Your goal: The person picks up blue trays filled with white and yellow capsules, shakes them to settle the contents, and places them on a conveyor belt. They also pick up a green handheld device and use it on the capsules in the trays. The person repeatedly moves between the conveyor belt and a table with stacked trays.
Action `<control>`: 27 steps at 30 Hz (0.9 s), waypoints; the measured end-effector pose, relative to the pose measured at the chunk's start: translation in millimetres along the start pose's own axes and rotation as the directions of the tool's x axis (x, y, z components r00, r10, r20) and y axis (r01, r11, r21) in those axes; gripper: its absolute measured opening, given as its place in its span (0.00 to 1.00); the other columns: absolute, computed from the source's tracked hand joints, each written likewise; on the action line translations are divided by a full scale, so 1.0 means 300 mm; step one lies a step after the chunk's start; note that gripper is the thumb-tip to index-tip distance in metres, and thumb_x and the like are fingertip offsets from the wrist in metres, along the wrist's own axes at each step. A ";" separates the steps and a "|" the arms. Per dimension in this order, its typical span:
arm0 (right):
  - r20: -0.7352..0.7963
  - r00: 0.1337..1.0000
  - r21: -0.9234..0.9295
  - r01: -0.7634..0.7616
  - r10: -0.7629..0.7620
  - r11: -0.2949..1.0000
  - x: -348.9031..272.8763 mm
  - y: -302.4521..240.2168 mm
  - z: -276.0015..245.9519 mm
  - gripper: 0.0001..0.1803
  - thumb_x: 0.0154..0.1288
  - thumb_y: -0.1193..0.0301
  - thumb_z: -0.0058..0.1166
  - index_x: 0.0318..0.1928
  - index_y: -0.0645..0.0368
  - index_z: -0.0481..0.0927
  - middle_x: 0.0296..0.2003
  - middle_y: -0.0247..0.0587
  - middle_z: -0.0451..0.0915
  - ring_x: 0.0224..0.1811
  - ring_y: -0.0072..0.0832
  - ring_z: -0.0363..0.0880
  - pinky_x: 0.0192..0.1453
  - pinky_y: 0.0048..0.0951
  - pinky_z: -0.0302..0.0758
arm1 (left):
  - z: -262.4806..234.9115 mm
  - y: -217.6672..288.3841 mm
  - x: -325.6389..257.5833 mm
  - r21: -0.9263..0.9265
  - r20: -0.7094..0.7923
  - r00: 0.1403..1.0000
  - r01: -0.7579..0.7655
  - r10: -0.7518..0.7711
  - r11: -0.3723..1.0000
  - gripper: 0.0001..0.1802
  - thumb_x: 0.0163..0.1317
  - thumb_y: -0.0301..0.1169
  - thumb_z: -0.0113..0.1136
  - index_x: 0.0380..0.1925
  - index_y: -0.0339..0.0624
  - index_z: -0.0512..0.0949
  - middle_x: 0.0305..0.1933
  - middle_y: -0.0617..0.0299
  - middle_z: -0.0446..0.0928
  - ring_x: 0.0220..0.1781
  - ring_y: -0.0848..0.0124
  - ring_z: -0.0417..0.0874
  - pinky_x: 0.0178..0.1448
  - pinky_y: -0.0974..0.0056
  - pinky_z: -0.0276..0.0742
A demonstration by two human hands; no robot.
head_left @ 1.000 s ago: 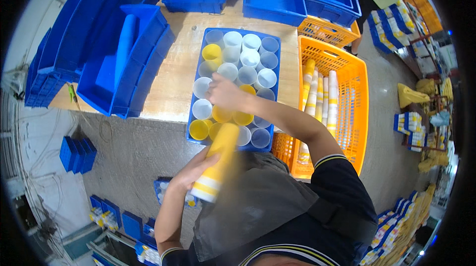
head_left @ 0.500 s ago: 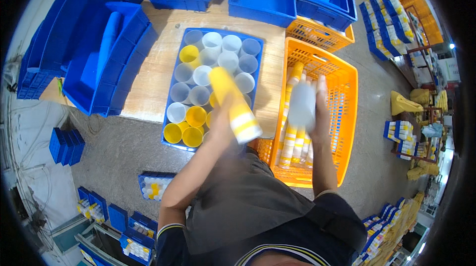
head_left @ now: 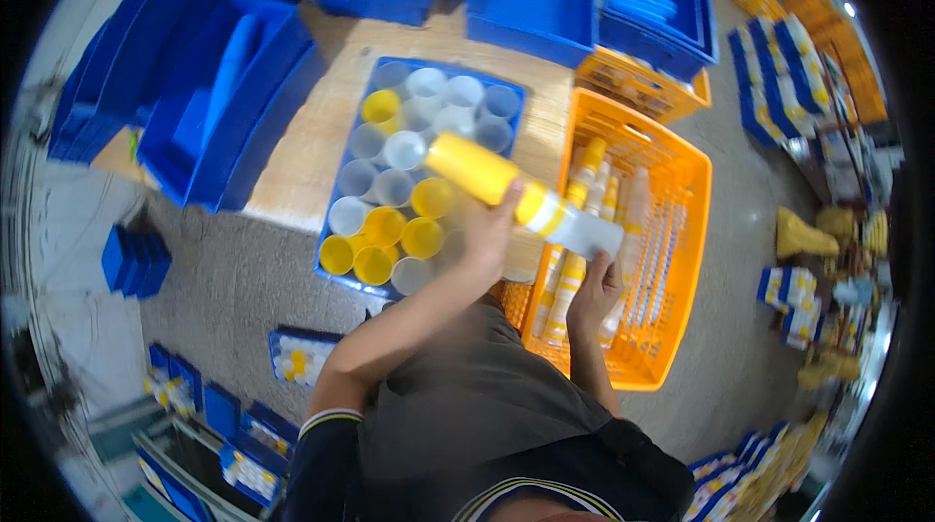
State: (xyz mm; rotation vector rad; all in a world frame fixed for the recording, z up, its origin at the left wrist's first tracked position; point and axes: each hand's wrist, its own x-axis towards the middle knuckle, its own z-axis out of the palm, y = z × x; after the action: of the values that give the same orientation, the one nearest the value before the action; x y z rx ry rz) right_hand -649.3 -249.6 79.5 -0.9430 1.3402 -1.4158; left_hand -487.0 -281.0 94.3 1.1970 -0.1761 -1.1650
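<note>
My left hand (head_left: 490, 235) is closed round a long yellow stack of plastic cups (head_left: 475, 168) with white and yellow bands, held aslant above the tray's right side. A translucent whitish cup (head_left: 584, 234) sits in line at the stack's right end. My right hand (head_left: 596, 296) grips that cup's outer end from below, over the orange crate. Beneath the left hand, a blue tray (head_left: 343, 234) holds upright, open-topped cups in rows, whitish (head_left: 347, 216) and yellow (head_left: 384, 227). My left hand and forearm hide its lower right part.
The orange crate (head_left: 690, 230) at right holds long banded cup stacks (head_left: 565, 293). Blue bins (head_left: 531, 6) line the table's far side, and a long blue bin (head_left: 209, 118) stands at left. Behind the crate, another orange crate (head_left: 633, 84) carries a blue bin.
The yellow stack has swung, its banded end moving right, and the whitish cup in my right hand has come against it. Both hands have drawn closer together, and the view has shifted slightly.
</note>
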 end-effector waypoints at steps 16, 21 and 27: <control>0.389 0.918 -0.514 0.290 -0.082 0.808 0.747 0.545 -0.006 0.22 0.71 0.60 0.51 0.53 0.67 0.72 0.41 0.44 0.76 0.43 0.34 0.74 0.49 0.31 0.72 | -0.799 0.101 -0.217 0.819 0.229 0.765 0.183 -0.603 0.543 0.31 0.66 0.46 0.58 0.61 0.33 0.67 0.36 0.48 0.80 0.28 0.60 0.83 0.30 0.64 0.82; 0.578 0.816 -0.474 0.359 -0.023 0.804 0.872 0.647 0.249 0.28 0.72 0.54 0.47 0.57 0.67 0.69 0.45 0.48 0.76 0.48 0.40 0.73 0.52 0.37 0.72 | -0.824 0.036 -0.202 -0.264 -0.103 0.978 0.151 -0.183 0.953 0.37 0.61 0.46 0.65 0.63 0.35 0.66 0.54 0.52 0.74 0.53 0.54 0.77 0.59 0.47 0.73; 0.411 0.878 -0.371 -0.087 0.247 0.925 0.535 0.489 0.374 0.31 0.71 0.55 0.46 0.66 0.62 0.65 0.61 0.55 0.68 0.60 0.44 0.68 0.57 0.46 0.71 | -1.104 0.169 -0.398 -0.082 -0.353 0.931 0.070 -0.095 0.994 0.37 0.57 0.44 0.68 0.61 0.32 0.69 0.56 0.50 0.76 0.53 0.60 0.79 0.55 0.46 0.77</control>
State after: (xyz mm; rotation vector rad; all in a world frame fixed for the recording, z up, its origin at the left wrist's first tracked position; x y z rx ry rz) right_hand -566.6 -428.8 -65.1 -1.2593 1.2893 -0.7686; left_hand -294.5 14.4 46.6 1.3438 0.1899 -0.9970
